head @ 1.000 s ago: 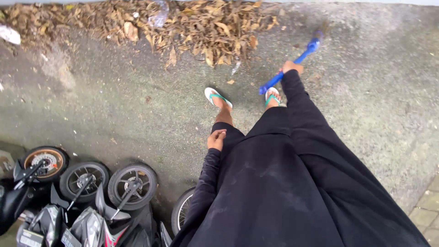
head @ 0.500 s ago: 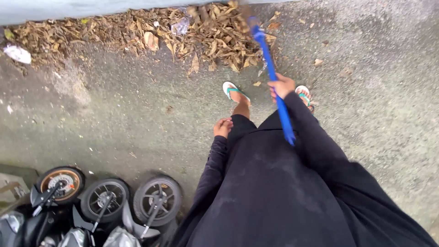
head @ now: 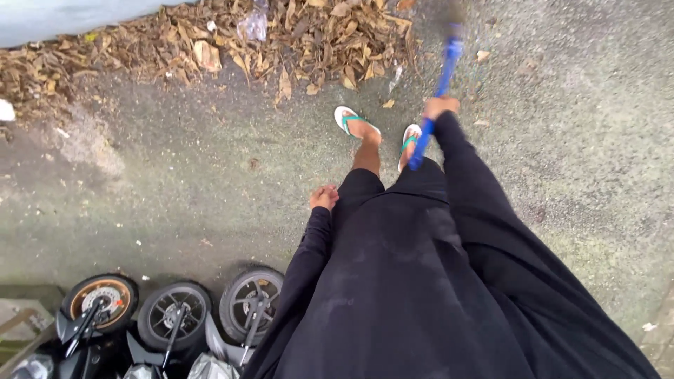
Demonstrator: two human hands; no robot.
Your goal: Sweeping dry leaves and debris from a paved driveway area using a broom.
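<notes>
My right hand (head: 440, 107) grips the blue handle of a broom (head: 437, 95), which points forward and up toward the pile of dry brown leaves (head: 232, 35) along the wall; its head is blurred near the top edge. My left hand (head: 324, 197) hangs by my side in a loose fist, holding nothing, against my black clothes. My feet in white and green sandals (head: 354, 121) stand on the grey pavement just short of the leaves.
A row of parked motorbikes shows its front wheels (head: 173, 314) at the lower left, close behind my left arm. A crumpled clear plastic wrapper (head: 252, 25) lies in the leaves. Scattered single leaves (head: 483, 55) dot the rough pavement on the right.
The broom swung from far right to over the leaf pile and now back to the right of it. My right hand moved forward and the view shifted as I stepped.
</notes>
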